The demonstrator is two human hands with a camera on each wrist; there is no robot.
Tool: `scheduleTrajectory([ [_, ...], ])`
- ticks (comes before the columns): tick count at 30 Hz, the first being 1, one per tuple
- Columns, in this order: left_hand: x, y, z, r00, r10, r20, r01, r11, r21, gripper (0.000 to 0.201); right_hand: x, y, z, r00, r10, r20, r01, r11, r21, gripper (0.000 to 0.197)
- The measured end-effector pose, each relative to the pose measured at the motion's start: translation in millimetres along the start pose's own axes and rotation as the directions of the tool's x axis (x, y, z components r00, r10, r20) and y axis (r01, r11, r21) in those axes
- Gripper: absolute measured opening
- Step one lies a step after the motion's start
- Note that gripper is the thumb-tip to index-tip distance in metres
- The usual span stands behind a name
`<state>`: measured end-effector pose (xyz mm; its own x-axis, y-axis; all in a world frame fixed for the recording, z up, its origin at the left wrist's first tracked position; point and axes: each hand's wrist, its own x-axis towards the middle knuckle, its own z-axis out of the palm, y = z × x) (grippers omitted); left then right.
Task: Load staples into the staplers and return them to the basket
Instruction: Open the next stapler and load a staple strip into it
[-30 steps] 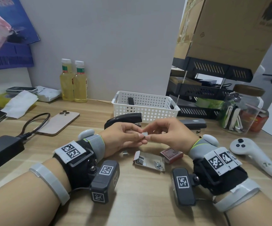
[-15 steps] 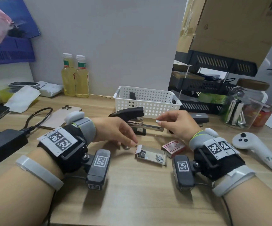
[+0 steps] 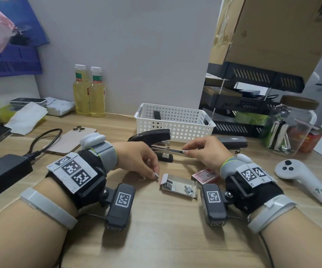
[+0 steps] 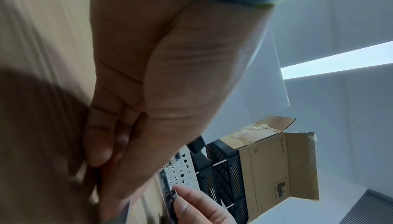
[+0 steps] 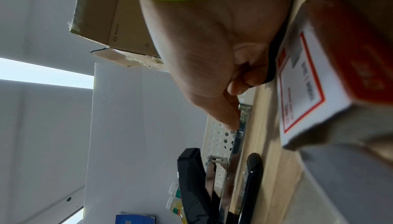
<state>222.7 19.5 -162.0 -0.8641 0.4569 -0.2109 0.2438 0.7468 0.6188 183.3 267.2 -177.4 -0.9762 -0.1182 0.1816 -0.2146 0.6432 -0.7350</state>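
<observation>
A black stapler [image 3: 152, 135] stands open in front of the white basket [image 3: 187, 130], its lid raised and its metal channel [image 3: 175, 151] pointing right. My right hand [image 3: 186, 149] pinches a short staple strip [image 3: 185, 152] at the channel's front end; the right wrist view shows my thumb [image 5: 230, 123] on the channel [image 5: 238, 143]. My left hand [image 3: 153, 172] is low over the table and pinches another small staple piece [image 3: 156, 174] beside the open staple box [image 3: 177, 185]. One black stapler [image 3: 157, 115] lies in the basket. A further stapler [image 3: 231, 142] lies behind my right hand.
A red staple box [image 3: 204, 176] lies under my right wrist. A white controller [image 3: 301, 178] and a glass jar [image 3: 291, 128] stand to the right. A phone [image 3: 69, 139], a black power brick [image 3: 3, 173] and two bottles [image 3: 88, 93] are at the left.
Both hands held a staple strip together in the air. My right hand has carried its piece to the open stapler's channel, and my left hand has dropped to the table beside the staple box.
</observation>
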Motion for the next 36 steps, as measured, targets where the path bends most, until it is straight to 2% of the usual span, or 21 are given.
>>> scheduleTrajectory([
  [4, 1, -2, 1, 1.000, 0.018, -0.009, -0.019, 0.993, -0.118, 0.004, -1, -1, -1, 1.000, 0.004, 0.009, -0.004, 1.000, 0.012, 0.007],
  [10, 5, 0, 8, 0.989, 0.025, -0.143, -0.079, 0.920, -0.385, 0.004, -2, 0, 0, 1.000, 0.004, 0.018, -0.004, 1.000, -0.005, 0.007],
  [12, 8, 2, 11, 0.980, 0.020, -0.200, -0.113, 0.877, -0.467, 0.003, -3, 0, 0, 1.000, 0.007, 0.005, -0.007, 1.000, 0.013, 0.009],
  [15, 10, 5, 16, 0.958, 0.011, -0.286, -0.183, 0.792, -0.583, 0.007, -4, 0, -2, 0.995, -0.068, -0.068, 0.075, 0.991, 0.110, 0.009],
  [17, 11, 7, 21, 0.951, 0.021, -0.307, -0.226, 0.725, -0.650, 0.009, -5, -3, -3, 0.992, -0.103, -0.066, 0.111, 0.985, 0.135, 0.016],
  [21, 12, 11, 28, 0.942, 0.042, -0.334, -0.274, 0.671, -0.689, 0.018, -7, -6, -3, 0.999, -0.043, 0.017, 0.042, 0.995, 0.087, 0.022],
  [24, 12, 13, 31, 0.936, 0.032, -0.351, -0.290, 0.636, -0.715, 0.020, -8, -5, -4, 1.000, -0.008, -0.025, 0.011, 0.993, 0.118, 0.023],
  [27, 12, 14, 34, 0.938, 0.009, -0.346, -0.278, 0.615, -0.738, 0.022, -9, -7, -6, 0.993, -0.088, -0.082, 0.099, 0.984, 0.145, 0.018],
  [29, 12, 15, 35, 0.935, 0.018, -0.354, -0.290, 0.610, -0.737, 0.019, -14, -13, -5, 0.986, -0.165, -0.006, 0.163, 0.972, 0.170, 0.016],
  [32, 12, 16, 36, 0.927, 0.021, -0.375, -0.309, 0.611, -0.729, 0.019, -18, -18, -1, 0.963, -0.220, 0.156, 0.188, 0.963, 0.194, 0.020],
  [36, 11, 16, 35, 0.919, -0.014, -0.394, -0.299, 0.627, -0.720, 0.024, -17, -16, 0, 0.955, -0.246, 0.165, 0.220, 0.962, 0.161, 0.026],
])
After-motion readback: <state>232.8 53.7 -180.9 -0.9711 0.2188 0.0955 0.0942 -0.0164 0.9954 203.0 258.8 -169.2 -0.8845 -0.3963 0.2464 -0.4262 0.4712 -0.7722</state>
